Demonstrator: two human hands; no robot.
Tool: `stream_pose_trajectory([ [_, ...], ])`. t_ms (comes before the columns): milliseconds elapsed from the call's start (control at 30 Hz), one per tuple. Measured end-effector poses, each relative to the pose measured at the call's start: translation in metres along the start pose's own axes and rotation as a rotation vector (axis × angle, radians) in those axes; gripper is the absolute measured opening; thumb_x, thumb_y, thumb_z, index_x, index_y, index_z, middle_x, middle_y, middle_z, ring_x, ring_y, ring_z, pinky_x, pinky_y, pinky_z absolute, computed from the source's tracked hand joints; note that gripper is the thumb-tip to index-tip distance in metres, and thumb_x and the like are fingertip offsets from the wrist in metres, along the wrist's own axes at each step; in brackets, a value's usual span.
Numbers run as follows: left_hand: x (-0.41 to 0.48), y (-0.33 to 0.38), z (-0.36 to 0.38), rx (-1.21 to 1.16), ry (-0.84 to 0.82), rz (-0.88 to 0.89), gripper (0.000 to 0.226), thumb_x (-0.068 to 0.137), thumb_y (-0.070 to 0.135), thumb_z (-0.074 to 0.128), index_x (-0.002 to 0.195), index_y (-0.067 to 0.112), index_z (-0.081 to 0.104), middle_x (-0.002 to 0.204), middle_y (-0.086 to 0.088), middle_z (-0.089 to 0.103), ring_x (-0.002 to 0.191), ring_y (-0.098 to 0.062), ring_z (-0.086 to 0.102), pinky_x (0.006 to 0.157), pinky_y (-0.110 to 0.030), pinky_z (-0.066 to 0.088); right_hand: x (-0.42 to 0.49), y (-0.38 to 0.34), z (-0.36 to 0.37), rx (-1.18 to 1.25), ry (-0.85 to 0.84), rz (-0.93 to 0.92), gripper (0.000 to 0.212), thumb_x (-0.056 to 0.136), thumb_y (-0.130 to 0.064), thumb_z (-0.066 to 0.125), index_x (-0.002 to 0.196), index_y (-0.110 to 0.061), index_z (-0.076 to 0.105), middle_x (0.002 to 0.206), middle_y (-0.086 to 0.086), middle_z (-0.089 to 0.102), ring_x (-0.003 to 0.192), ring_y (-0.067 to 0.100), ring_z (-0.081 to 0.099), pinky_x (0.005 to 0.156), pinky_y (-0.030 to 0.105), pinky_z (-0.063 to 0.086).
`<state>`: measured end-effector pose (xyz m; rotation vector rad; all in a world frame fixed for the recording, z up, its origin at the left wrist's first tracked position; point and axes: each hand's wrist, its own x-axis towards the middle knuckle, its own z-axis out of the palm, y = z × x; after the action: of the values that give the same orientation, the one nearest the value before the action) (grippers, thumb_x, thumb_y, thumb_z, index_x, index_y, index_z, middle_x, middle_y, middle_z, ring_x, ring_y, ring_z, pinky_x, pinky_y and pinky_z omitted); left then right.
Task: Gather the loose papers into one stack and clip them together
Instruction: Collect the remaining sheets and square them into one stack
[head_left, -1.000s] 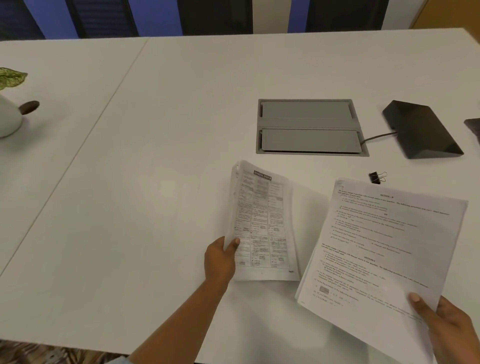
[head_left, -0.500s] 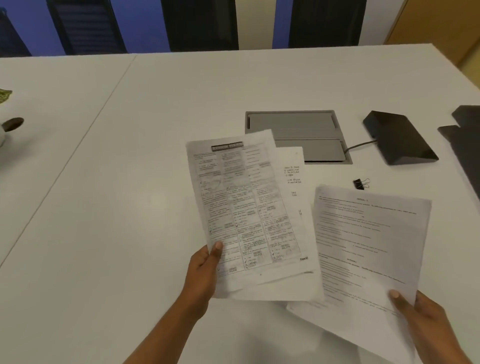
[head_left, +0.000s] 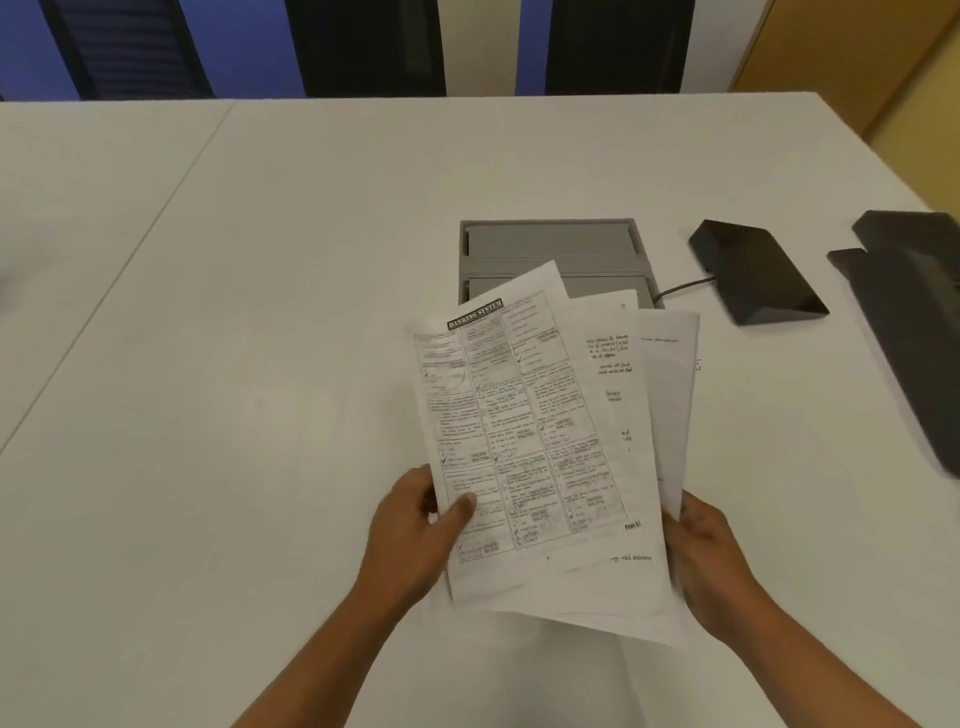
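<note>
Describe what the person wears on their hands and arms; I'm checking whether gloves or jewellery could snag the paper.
Nothing is worn that shows. The left hand and right hand are bare: no gloves, rings, watch or bracelets visible. Both forearms are uncovered down to the bottom edge of the picture, with no sleeve or cuff in view. No markings or bandages can be seen.

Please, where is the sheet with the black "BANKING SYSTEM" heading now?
In the head view, the printed white sheet with the black heading lies on top of the fanned papers, right of centre, with the left hand gripping its lower left corner.
</note>
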<state>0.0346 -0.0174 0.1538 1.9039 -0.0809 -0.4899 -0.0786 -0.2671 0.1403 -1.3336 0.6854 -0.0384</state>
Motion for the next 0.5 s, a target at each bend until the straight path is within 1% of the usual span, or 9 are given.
stream_pose_trajectory([
  [67,0.007,0.003,-0.004,-0.017,0.089,-0.006,0.032,0.087,0.033,0.073,0.116,0.036,0.061,0.114,0.013,0.072,0.1,-0.01,0.07,0.087,-0.039,0.06,0.002,-0.005,0.002,0.028,-0.044,-0.001,0.036,0.078,-0.027,0.063,0.111,-0.011,0.071,0.107,0.013,0.076,0.099,0.03,0.073,0.079,0.039,0.06],
  [100,0.012,0.006,-0.007,-0.189,0.035,-0.095,0.038,0.086,0.032,0.073,0.122,0.031,0.06,0.118,0.008,0.072,0.104,-0.016,0.071,0.091,-0.045,0.058,0.003,-0.008,0.003,0.04,-0.065,-0.003,0.039,0.076,-0.028,0.064,0.11,-0.011,0.07,0.107,0.013,0.076,0.098,0.03,0.073,0.076,0.036,0.06],
  [167,0.021,0.015,-0.012,-0.677,-0.207,-0.339,0.039,0.092,0.029,0.065,0.13,0.02,0.061,0.126,-0.008,0.071,0.115,-0.032,0.068,0.102,-0.055,0.049,0.004,-0.015,0.006,0.038,-0.099,-0.011,0.038,0.077,-0.029,0.064,0.11,-0.013,0.071,0.106,0.011,0.076,0.099,0.03,0.072,0.072,0.032,0.06],
  [200,0.023,0.02,-0.015,-0.832,-0.291,-0.43,0.039,0.094,0.028,0.061,0.131,0.016,0.062,0.128,-0.014,0.069,0.118,-0.036,0.065,0.106,-0.056,0.045,0.004,-0.02,0.009,0.025,-0.117,-0.019,0.037,0.077,-0.035,0.064,0.107,-0.016,0.072,0.104,0.009,0.077,0.099,0.029,0.072,0.072,0.03,0.059],
  [233,0.026,0.021,-0.015,-0.881,-0.342,-0.442,0.038,0.095,0.024,0.059,0.132,0.014,0.061,0.129,-0.016,0.068,0.12,-0.037,0.064,0.107,-0.055,0.044,0.007,-0.022,0.008,-0.002,-0.126,-0.019,0.038,0.077,-0.046,0.063,0.102,-0.021,0.074,0.101,0.005,0.078,0.098,0.025,0.073,0.073,0.028,0.058],
  [300,0.029,0.02,-0.008,-0.776,-0.293,-0.324,0.04,0.092,0.013,0.062,0.132,0.014,0.061,0.128,-0.013,0.069,0.119,-0.032,0.066,0.105,-0.051,0.047,0.011,-0.028,0.01,-0.111,-0.11,0.041,0.05,0.075,-0.068,0.044,0.094,-0.031,0.073,0.092,-0.005,0.078,0.092,0.014,0.073,0.082,0.03,0.056],
  [367,0.031,0.021,0.002,-0.665,-0.221,-0.23,0.044,0.089,0.006,0.066,0.131,0.015,0.061,0.125,-0.008,0.072,0.117,-0.028,0.067,0.1,-0.048,0.052,0.016,-0.033,0.011,-0.127,-0.118,0.082,0.051,0.081,-0.068,0.036,0.098,-0.03,0.066,0.089,-0.014,0.074,0.093,0.006,0.069,0.09,0.027,0.052],
  [433,0.032,0.022,0.01,-0.632,-0.186,-0.183,0.046,0.087,0.001,0.068,0.13,0.013,0.061,0.123,-0.008,0.073,0.114,-0.027,0.069,0.097,-0.05,0.054,0.023,-0.037,0.012,-0.133,-0.212,-0.002,0.048,0.08,-0.06,0.06,0.108,-0.021,0.068,0.102,-0.005,0.077,0.099,0.012,0.072,0.085,0.025,0.055],
  [500,0.033,0.024,0.015,-0.57,-0.129,-0.122,0.047,0.084,-0.004,0.07,0.128,0.011,0.062,0.121,-0.008,0.073,0.111,-0.028,0.07,0.096,-0.054,0.054,0.032,-0.039,0.012,-0.143,-0.206,-0.059,0.043,0.079,-0.035,0.074,0.116,-0.013,0.068,0.114,0.007,0.074,0.104,0.024,0.071,0.084,0.035,0.058],
])
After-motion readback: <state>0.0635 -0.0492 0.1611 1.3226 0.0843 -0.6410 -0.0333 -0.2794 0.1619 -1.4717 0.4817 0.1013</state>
